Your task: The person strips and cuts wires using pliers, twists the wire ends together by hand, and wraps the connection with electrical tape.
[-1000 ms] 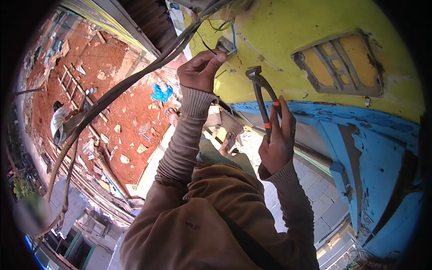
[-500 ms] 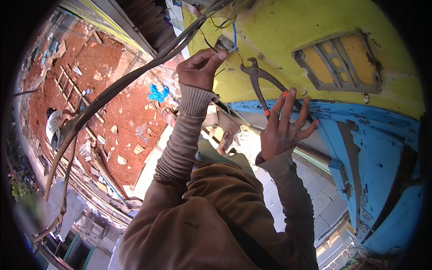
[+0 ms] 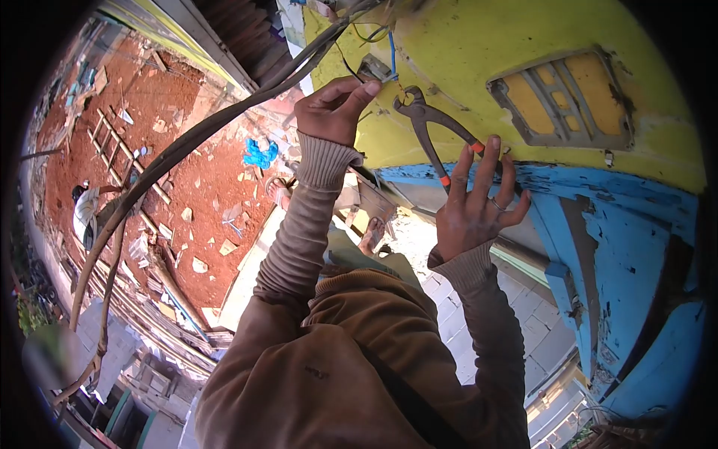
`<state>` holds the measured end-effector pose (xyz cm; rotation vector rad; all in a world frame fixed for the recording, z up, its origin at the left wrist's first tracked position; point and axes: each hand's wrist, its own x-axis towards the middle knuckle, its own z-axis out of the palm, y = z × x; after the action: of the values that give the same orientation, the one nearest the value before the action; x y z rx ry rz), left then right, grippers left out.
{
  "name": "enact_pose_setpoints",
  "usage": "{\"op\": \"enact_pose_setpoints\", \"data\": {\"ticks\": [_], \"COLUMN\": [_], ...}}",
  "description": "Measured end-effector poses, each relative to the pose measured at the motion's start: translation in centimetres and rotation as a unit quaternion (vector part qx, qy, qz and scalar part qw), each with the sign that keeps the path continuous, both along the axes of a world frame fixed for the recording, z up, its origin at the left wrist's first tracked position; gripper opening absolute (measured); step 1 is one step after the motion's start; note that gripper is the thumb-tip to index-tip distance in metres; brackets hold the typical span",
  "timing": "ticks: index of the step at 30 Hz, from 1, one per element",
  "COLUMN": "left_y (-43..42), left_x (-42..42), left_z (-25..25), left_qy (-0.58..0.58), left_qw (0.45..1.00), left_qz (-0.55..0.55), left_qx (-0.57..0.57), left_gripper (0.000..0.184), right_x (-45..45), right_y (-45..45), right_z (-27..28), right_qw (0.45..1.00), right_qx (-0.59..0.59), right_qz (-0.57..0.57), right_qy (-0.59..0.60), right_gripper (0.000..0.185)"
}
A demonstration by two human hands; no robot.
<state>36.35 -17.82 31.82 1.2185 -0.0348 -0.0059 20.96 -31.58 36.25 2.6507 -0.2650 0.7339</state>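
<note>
Thumb and index finger of my left hand (image 3: 334,110) pinch a thin wire end beside a small wall box (image 3: 375,67). A blue wire (image 3: 393,51) hangs down to a bare copper end next to those fingertips. My right hand (image 3: 479,206) holds pincers (image 3: 423,117) with orange-marked handles, which are spread apart. The pincers' jaws are parted and lie at the copper strands, just right of my left fingertips. Whether the jaws touch the strands I cannot tell.
Thick dark cables (image 3: 202,133) cross at the left. A vent frame (image 3: 565,101) sits in the yellow wall (image 3: 456,45), above peeling blue wood (image 3: 628,247). Below, a person (image 3: 86,213) crouches near a bamboo ladder (image 3: 120,150) on red soil.
The pincers have moved left and up to the copper strands, and their handles and jaws have opened. My right hand's fingers have spread. My left hand has stayed nearly still.
</note>
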Motion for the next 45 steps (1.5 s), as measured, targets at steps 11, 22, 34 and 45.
{"op": "enact_pose_setpoints", "data": {"ticks": [11, 22, 34, 45], "left_y": [-0.3, -0.4, -0.2, 0.1], "left_x": [0.1, -0.1, 0.2, 0.1], "left_z": [-0.2, 0.4, 0.1, 0.2], "left_qy": [-0.023, -0.012, -0.017, -0.011], "left_qw": [1.0, 1.0, 1.0, 1.0], "left_qz": [0.006, 0.013, 0.006, -0.004], "left_qx": [-0.002, -0.002, -0.01, 0.002], "left_gripper": [0.015, 0.015, 0.017, 0.015], "right_x": [-0.1, -1.2, -1.2, -0.3], "right_y": [-1.0, -2.4, -3.6, -4.7], "right_z": [0.8, 1.2, 2.1, 3.6], "right_qw": [0.998, 0.995, 0.873, 0.474], "right_qx": [0.044, 0.083, 0.451, 0.82], "right_qz": [0.031, 0.052, 0.116, 0.089], "right_qy": [-0.028, 0.035, 0.146, 0.309], "right_gripper": [0.016, 0.024, 0.014, 0.019]}}
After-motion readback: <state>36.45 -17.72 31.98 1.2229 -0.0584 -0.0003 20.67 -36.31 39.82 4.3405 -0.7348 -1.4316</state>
